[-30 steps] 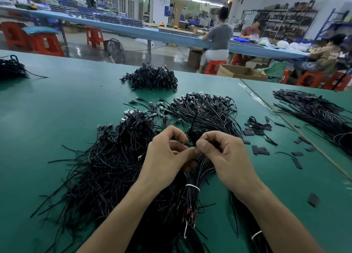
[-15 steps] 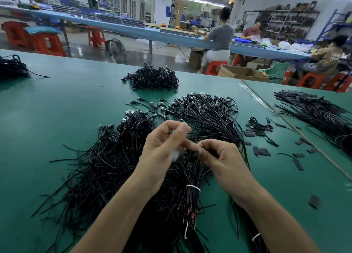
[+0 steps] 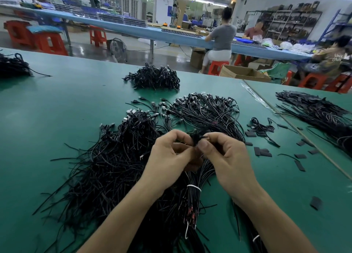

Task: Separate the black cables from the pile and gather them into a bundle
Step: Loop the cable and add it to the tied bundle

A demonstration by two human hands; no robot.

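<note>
A big loose pile of black cables (image 3: 114, 157) spreads over the green table (image 3: 57, 108) in front of me. A bundle of black cables (image 3: 193, 199), held by a white tie at its lower part, runs up between my hands. My left hand (image 3: 171, 157) and my right hand (image 3: 224, 155) meet above the pile, and both pinch the bundle's upper end with curled fingers. Where exactly the fingertips grip is partly hidden. A fan of cables with plugs (image 3: 205, 112) lies just beyond my hands.
A small heap of cables (image 3: 154, 77) sits farther back, another (image 3: 11, 66) at the far left, and a long pile (image 3: 320, 115) on the right. Several black strips (image 3: 262, 151) lie scattered to the right. A seam (image 3: 285, 119) crosses the table there. People work at benches behind.
My left hand opened and lifted half a second ago, then curled back onto the bundle's end. Both hands now sit slightly lower and closer together at the same spot.
</note>
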